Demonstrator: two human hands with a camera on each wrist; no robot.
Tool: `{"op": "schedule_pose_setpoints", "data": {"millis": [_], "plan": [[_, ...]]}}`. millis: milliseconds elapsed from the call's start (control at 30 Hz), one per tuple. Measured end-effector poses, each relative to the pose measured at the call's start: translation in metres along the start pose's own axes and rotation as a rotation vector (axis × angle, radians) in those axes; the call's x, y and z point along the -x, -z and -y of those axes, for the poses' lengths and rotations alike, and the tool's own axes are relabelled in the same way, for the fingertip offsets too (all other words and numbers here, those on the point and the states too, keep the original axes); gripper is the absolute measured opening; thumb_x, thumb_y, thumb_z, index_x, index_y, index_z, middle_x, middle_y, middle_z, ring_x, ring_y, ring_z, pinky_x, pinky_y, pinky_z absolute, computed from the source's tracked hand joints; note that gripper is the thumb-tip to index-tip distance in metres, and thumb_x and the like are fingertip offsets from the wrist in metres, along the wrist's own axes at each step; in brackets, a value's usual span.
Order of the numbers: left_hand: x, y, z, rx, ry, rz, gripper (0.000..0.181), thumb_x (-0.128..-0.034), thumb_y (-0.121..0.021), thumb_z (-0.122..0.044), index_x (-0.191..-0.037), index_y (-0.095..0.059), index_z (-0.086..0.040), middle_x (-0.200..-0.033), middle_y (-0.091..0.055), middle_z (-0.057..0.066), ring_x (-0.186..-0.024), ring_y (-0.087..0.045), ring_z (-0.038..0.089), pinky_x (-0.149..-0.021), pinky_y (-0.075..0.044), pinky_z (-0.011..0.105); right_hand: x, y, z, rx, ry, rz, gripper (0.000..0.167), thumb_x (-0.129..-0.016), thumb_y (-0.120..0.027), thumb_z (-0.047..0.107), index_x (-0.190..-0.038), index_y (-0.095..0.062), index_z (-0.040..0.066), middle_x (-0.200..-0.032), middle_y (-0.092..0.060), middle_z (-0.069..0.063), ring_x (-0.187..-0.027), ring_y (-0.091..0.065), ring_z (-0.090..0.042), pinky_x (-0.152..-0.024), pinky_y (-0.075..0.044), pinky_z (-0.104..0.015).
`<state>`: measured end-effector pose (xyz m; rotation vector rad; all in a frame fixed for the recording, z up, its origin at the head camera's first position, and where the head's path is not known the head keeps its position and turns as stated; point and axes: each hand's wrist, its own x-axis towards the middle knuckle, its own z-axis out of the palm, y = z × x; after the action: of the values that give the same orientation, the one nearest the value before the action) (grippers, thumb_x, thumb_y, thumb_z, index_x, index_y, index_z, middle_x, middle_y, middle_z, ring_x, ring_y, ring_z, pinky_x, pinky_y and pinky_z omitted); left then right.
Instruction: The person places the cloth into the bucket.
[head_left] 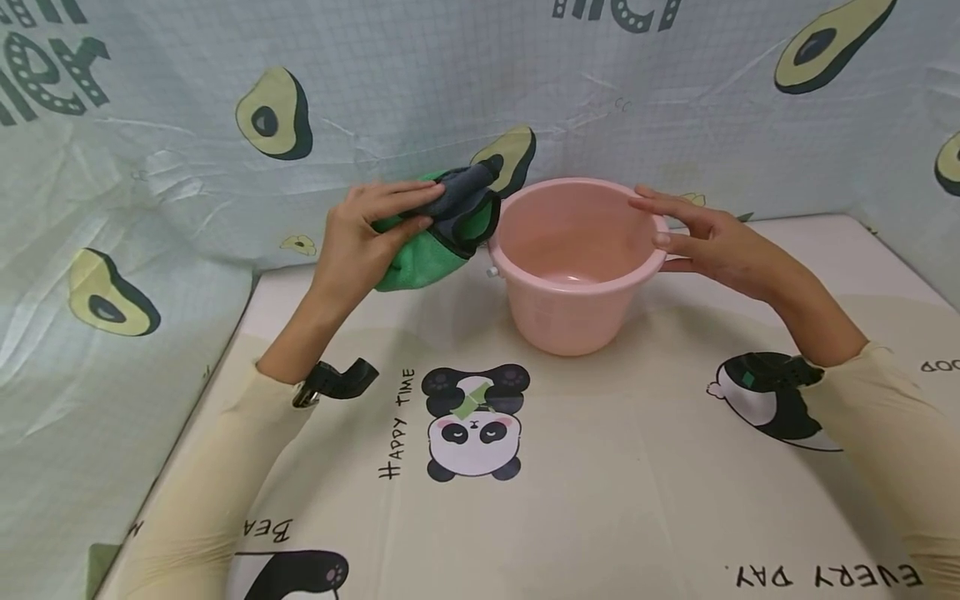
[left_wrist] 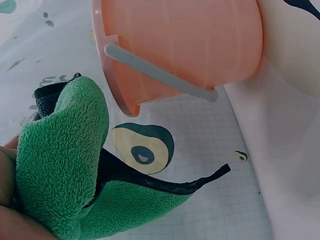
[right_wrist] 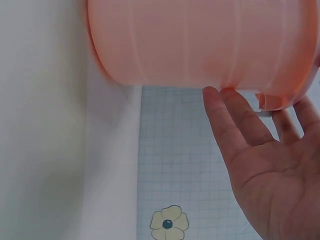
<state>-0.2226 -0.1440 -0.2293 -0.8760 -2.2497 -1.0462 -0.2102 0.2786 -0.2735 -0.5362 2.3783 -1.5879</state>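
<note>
My left hand (head_left: 367, 233) holds a folded cleaning cloth (head_left: 423, 262), fluffy green on one side and dark grey on the other, with black edging. It hangs in the air just left of the pink bucket (head_left: 573, 312), near the rim. In the left wrist view the green cloth (left_wrist: 60, 160) drapes from the fingers below the bucket's grey handle (left_wrist: 160, 77). At the bucket's right side, my right hand (head_left: 720, 246) holds the rim. The right wrist view shows two fingertips (right_wrist: 212, 95) against the outer wall, while other fingers reach past the rim. The bucket stands upright.
A cream table cover (head_left: 592, 467) with panda prints lies under the bucket. Behind and to the left hangs a pale sheet (head_left: 390, 92) with avocado prints, close to the bucket's back. Each forearm wears a dark wrist strap.
</note>
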Motion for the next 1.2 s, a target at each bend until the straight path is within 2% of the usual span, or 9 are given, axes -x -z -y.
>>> {"op": "schedule_pose_setpoints", "data": {"millis": [433, 667, 833, 1000, 1100, 1200], "plan": [[-0.024, 0.000, -0.026, 0.033, -0.055, 0.000, 0.028, -0.0905, -0.076, -0.009, -0.118, -0.079, -0.016, -0.123, -0.073, 0.002, -0.117, -0.062, 0.017, -0.101, -0.038, 0.029, -0.002, 0.002, -0.001, -0.077, 0.014, 0.022, 0.059, -0.107, -0.053, 0.012, -0.160, -0.035, 0.031, -0.170, -0.010, 0.012, -0.143, -0.039, -0.019, -0.095, -0.054, -0.024], [-0.044, -0.008, -0.043, 0.061, -0.193, -0.008, 0.027, -0.0921, -0.075, -0.010, -0.118, -0.078, -0.013, -0.122, -0.074, 0.003, -0.113, -0.061, 0.017, -0.100, -0.036, 0.028, 0.001, 0.004, -0.001, -0.021, -0.010, -0.002, 0.060, -0.106, -0.056, 0.017, -0.159, -0.035, 0.035, -0.170, -0.011, 0.013, -0.148, -0.031, -0.030, -0.092, -0.054, -0.020], [-0.058, -0.015, -0.062, 0.116, -0.225, 0.026, 0.026, -0.0932, -0.074, -0.009, -0.119, -0.077, -0.012, -0.122, -0.074, 0.004, -0.114, -0.060, 0.013, -0.104, -0.034, 0.026, 0.002, 0.005, -0.002, -0.027, -0.016, -0.005, 0.060, -0.106, -0.056, 0.017, -0.159, -0.036, 0.034, -0.170, -0.011, 0.014, -0.150, -0.026, -0.031, -0.092, -0.054, -0.020], [-0.068, -0.020, -0.080, 0.278, -0.177, 0.083, 0.027, -0.0927, -0.073, -0.003, -0.119, -0.076, -0.007, -0.122, -0.073, 0.007, -0.118, -0.062, 0.009, -0.107, -0.041, 0.024, 0.002, 0.003, -0.001, -0.057, -0.020, -0.003, 0.060, -0.106, -0.056, 0.016, -0.159, -0.036, 0.033, -0.170, -0.011, 0.014, -0.152, -0.022, -0.031, -0.091, -0.054, -0.020], [-0.072, -0.021, -0.090, 0.399, -0.104, 0.127, 0.028, -0.0931, -0.070, 0.001, -0.120, -0.075, -0.003, -0.123, -0.073, 0.009, -0.119, -0.064, 0.010, -0.105, -0.047, 0.027, 0.002, 0.001, 0.000, -0.057, -0.019, -0.001, 0.060, -0.106, -0.056, 0.016, -0.159, -0.035, 0.033, -0.170, -0.010, 0.013, -0.153, -0.020, -0.032, -0.092, -0.054, -0.020], [-0.074, -0.023, -0.097, 0.513, -0.006, 0.171, 0.029, -0.0939, -0.070, 0.001, -0.122, -0.074, -0.002, -0.123, -0.073, 0.008, -0.116, -0.066, 0.013, -0.099, -0.052, 0.029, 0.003, 0.000, 0.000, -0.057, -0.015, 0.005, 0.060, -0.106, -0.056, 0.016, -0.160, -0.035, 0.033, -0.170, -0.010, 0.013, -0.152, -0.021, -0.032, -0.092, -0.054, -0.020]]}}
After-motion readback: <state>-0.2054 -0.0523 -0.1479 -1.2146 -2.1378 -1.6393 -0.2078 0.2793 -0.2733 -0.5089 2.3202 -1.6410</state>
